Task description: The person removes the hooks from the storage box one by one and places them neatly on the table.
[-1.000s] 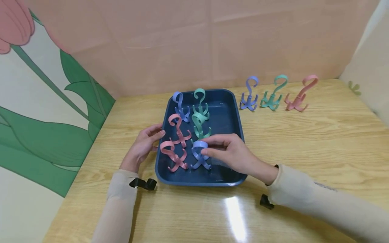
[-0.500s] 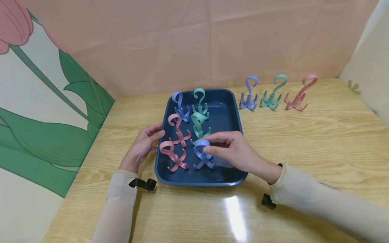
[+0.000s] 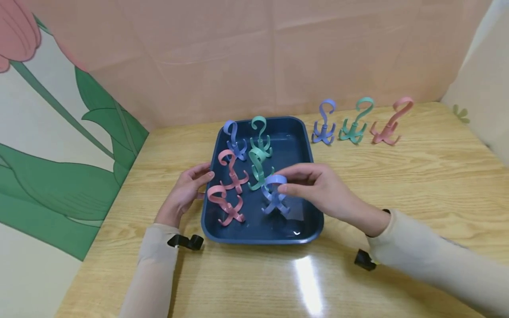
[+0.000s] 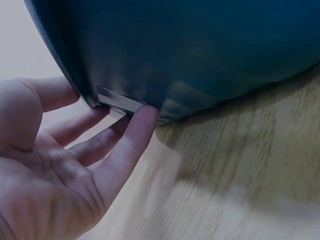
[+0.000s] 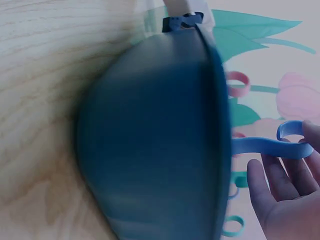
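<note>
Moved: right hand (image 3: pixel 330 192) and blue hook (image 3: pixel 275 202), shifted rightward since the earlier frame.
Right hand: pinches the blue hook's curved top over the near part of the tray (image 3: pixel 262 241); cannot tell whether the prongs touch down.
Blue hook: probably light, stiff, slightly slippery plastic; its flat curved band seems the best hold.
Left hand (image 3: pixel 184 194): grips the tray's left side, thumb at the rim.
Far row: three hooks (image 3: pixel 352 132) standing beyond, on the table (image 3: pixel 238 282).
</note>
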